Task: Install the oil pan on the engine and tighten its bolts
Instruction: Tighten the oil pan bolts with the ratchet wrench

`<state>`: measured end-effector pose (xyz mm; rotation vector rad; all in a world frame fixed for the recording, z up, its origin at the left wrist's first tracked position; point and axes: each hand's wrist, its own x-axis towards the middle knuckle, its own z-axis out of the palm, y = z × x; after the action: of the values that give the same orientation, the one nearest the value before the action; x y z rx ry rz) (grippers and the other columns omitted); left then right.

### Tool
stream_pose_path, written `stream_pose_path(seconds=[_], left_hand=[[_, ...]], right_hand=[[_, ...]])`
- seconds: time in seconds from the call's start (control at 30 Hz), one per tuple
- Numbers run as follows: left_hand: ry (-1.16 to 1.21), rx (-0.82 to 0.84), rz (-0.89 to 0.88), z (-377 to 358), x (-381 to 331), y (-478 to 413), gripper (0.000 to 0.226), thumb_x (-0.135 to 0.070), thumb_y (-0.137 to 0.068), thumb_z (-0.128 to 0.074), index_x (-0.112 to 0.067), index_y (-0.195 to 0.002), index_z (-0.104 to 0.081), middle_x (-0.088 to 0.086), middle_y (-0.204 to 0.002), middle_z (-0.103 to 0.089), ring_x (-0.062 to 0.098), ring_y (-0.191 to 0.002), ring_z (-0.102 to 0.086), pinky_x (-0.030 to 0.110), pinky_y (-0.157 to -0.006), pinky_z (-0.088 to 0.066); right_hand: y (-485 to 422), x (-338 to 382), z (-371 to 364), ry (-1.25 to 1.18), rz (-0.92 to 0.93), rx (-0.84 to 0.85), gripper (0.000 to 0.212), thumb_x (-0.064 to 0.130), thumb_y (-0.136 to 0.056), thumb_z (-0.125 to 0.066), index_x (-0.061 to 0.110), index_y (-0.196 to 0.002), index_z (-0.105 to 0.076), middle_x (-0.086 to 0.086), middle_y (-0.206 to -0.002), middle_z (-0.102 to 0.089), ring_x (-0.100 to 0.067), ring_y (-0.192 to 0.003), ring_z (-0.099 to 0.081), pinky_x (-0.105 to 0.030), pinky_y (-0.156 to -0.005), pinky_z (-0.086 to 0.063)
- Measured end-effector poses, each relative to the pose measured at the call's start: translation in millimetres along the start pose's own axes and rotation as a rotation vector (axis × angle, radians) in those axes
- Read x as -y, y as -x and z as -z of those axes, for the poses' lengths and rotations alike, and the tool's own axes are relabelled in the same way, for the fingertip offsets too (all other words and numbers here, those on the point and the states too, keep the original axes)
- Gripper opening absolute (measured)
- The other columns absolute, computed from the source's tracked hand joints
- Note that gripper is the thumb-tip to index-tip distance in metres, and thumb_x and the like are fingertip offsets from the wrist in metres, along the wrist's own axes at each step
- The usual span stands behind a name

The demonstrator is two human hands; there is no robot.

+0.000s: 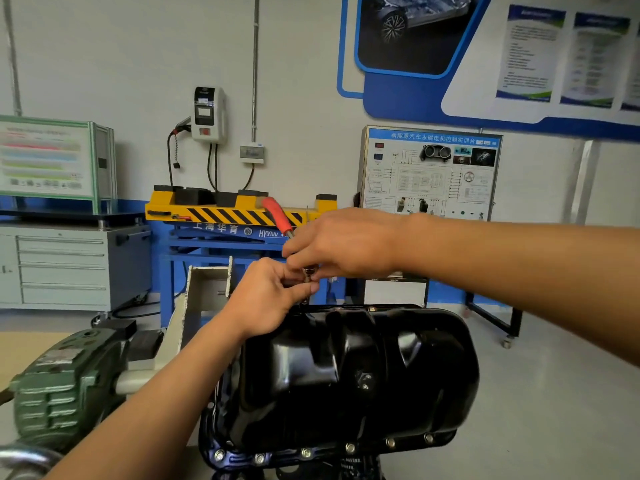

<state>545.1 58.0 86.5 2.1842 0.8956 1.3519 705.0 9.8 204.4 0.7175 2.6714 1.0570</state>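
A glossy black oil pan [346,375] sits upside-up on the engine, filling the lower middle of the view. Several silver bolts [306,452] line its near flange. Above the pan's far left edge, my right hand [343,242] grips a ratchet with a red handle [277,213] that sticks up to the left. Its socket end [307,273] points down between my two hands. My left hand [268,296] pinches the socket from below, just over a bolt hole [304,302] on the far flange.
A green engine-stand gearbox [65,382] and a cream bracket [207,289] stand left of the pan. Behind are a grey drawer cabinet [62,265], a yellow and blue lift table [225,216] and a training board on a wheeled frame [429,174]. Grey floor lies to the right.
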Motion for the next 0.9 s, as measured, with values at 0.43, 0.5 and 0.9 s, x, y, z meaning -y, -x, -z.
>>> stream_pose_path(seconds=[0.43, 0.5, 0.9], left_hand=[[0.045, 0.106, -0.033, -0.1, -5.9, -1.9, 0.029, -0.011, -0.087, -0.073, -0.021, -0.059, -0.069, -0.003, -0.056, -0.055, 0.006, -0.057, -0.041, 0.023, -0.056, -0.034], [0.076, 0.078, -0.014, 0.1, -2.3, -1.3, 0.031, -0.008, -0.085, -0.075, -0.01, -0.056, -0.064, -0.001, -0.055, -0.046, 0.009, -0.056, -0.033, 0.024, -0.052, -0.028], [0.175, 0.02, -0.009, 3.9, 2.2, 8.7, 0.053, 0.018, -0.076, -0.07, -0.029, -0.051, -0.074, -0.012, -0.062, -0.072, -0.005, -0.063, -0.066, 0.007, -0.061, -0.047]], right_hand=[[-12.3, -15.0, -35.7, 0.26, 0.217, -0.333, 0.034, 0.038, -0.099, -0.045, 0.016, -0.078, -0.06, -0.002, -0.072, -0.06, -0.026, -0.076, -0.054, -0.042, -0.086, -0.042], [-27.5, -10.7, -36.4, 0.27, 0.117, -0.226, 0.037, 0.035, -0.097, -0.037, 0.019, -0.073, -0.06, -0.001, -0.069, -0.063, -0.025, -0.071, -0.055, -0.038, -0.086, -0.039], [-38.5, 19.7, -45.6, 0.357, -0.149, -0.236, 0.042, 0.03, -0.097, -0.029, 0.022, -0.067, -0.057, 0.001, -0.06, -0.051, -0.02, -0.055, -0.046, -0.034, -0.074, -0.034]])
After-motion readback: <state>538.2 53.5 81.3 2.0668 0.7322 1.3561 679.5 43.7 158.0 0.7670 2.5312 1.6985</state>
